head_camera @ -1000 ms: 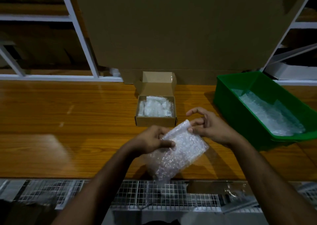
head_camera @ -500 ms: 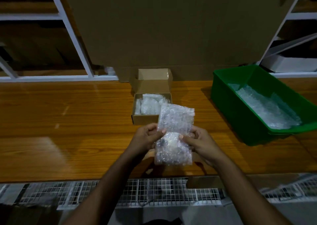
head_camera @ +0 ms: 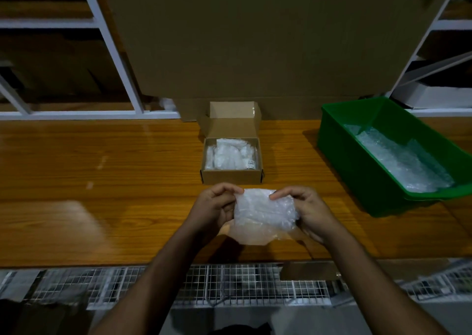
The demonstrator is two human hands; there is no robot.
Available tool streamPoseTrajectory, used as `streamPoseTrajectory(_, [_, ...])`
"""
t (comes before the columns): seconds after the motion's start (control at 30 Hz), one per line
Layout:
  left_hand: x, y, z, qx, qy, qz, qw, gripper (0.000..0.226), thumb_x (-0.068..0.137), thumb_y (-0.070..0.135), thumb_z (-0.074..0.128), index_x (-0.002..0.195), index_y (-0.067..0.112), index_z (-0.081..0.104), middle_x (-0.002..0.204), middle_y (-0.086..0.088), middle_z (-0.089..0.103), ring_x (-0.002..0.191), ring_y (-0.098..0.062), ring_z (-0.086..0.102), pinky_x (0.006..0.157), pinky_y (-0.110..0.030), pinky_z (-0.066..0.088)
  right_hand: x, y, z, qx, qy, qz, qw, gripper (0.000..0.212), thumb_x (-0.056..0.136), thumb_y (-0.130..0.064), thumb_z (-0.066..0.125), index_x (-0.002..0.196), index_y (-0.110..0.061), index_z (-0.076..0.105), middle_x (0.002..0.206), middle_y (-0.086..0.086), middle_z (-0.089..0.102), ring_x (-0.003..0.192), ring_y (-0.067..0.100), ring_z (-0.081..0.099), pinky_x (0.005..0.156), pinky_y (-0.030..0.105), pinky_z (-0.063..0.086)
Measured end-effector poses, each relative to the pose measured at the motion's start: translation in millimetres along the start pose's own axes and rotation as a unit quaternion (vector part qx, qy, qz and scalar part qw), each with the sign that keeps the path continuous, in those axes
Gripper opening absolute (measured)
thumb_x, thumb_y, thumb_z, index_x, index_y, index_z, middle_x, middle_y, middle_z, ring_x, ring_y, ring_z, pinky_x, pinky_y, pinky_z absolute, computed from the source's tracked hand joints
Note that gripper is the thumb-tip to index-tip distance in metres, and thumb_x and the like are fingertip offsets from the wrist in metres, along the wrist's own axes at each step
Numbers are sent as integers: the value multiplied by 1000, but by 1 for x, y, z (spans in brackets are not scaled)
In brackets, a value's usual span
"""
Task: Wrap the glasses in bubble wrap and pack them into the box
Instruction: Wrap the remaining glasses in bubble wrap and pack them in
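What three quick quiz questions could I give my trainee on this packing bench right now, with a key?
1. True or false: the small cardboard box already holds clear wrapped packets.
2. What do the left hand and right hand hold between them? A) a roll of tape B) a bubble-wrap bundle C) a box lid
3. Fill in: spare bubble wrap lies in the ____ bin on the person's right.

Key: 1 true. 2 B; each hand pinches a top corner, above the wooden table and in front of the box. 3 green.
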State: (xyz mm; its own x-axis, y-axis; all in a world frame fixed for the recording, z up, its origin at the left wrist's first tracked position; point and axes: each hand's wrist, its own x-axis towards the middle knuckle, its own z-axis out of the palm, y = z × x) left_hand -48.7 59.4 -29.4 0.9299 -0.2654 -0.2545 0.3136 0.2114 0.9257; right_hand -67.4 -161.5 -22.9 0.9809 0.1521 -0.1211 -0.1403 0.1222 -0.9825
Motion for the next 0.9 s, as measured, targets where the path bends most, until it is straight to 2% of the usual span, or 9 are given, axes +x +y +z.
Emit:
streamPoseTrajectory(0.07, [1, 0, -5, -31, 2, -25, 999, 21, 103, 14, 46, 116, 7, 61, 102, -24, 71, 84, -27, 74, 64, -35, 58, 2, 1, 2, -19, 0, -5, 1000, 41, 91, 13, 55, 71, -15, 80, 89, 4, 76, 81, 20, 73, 66, 37, 60])
streamPoseTrajectory(0.13, [-1, 1, -7, -28, -10, -73, 997, 33, 103, 34, 47, 125, 13, 59, 115, -22, 71, 101, -36, 71, 75, -44, 59, 3, 3, 4, -52, 8, -15, 998, 41, 91, 13, 56, 74, -16, 80, 93, 7, 76, 87, 25, 72, 69, 43, 60])
streamPoseTrajectory(0.2, [-2, -1, -7, 5, -21, -90, 996, 34, 98, 32, 58, 126, 12, 58, 118, -19, 70, 100, -34, 72, 72, -43, 61, 5, 4, 6, -90, 16, -27, 995, 45, 92, 13, 56, 75, -20, 81, 95, 9, 75, 89, 30, 70, 69, 46, 58])
streamPoseTrajectory(0.3, [-2, -8, -13, 49, -5, -59, 997, 44, 89, 7, 71, 130, 10, 55, 115, -18, 70, 95, -31, 74, 67, -38, 61, 5, 5, 15, -71, 45, -26, 996, 37, 96, 4, 55, 86, -21, 80, 101, 10, 72, 88, 28, 67, 62, 34, 57])
streamPoseTrajectory(0.4, [-5, -13, -23, 65, 5, -14, 998, 50, 86, 3, 73, 130, 15, 53, 109, -16, 73, 96, -33, 73, 68, -41, 60, -2, 3, 26, 40, 41, 62, 996, 27, 106, -23, 40, 121, -19, 62, 113, 16, 65, 90, 34, 67, 62, 41, 58])
streamPoseTrajectory(0.5, [-8, -15, -32, 102, 13, 23, 994, 49, 86, 8, 76, 129, 15, 55, 107, -14, 74, 95, -35, 73, 75, -53, 60, -10, 4, 33, 42, -43, 152, 987, 43, 98, -44, 42, 129, -16, 55, 116, 16, 70, 102, 43, 69, 69, 47, 63])
streamPoseTrajectory(0.6, [-12, -12, -41, 119, -3, 46, 992, 35, 86, 10, 76, 118, 11, 62, 104, -14, 74, 91, -37, 72, 72, -53, 60, -12, 7, 43, 46, -69, 155, 984, 42, 90, -23, 61, 128, -9, 53, 110, 15, 74, 92, 41, 72, 62, 37, 63])
streamPoseTrajectory(0.7, [-15, -5, -49, 121, -27, 53, 991, 14, 88, 4, 73, 98, 11, 68, 88, -6, 74, 78, -26, 71, 64, -39, 59, -11, 7, 52, 56, -21, 147, 987, 33, 93, -2, 60, 125, -8, 56, 107, 16, 72, 79, 38, 72, 55, 29, 61])
streamPoseTrajectory(0.9, [-15, 4, -62, 57, -47, 27, 997, 16, 90, -5, 64, 89, 7, 75, 95, -13, 75, 80, -25, 72, 67, -29, 57, -10, 13, 66, 119, 11, 101, 988, 17, 84, 4, 59, 91, 0, 73, 100, 24, 69, 58, 26, 67, 46, 22, 56])
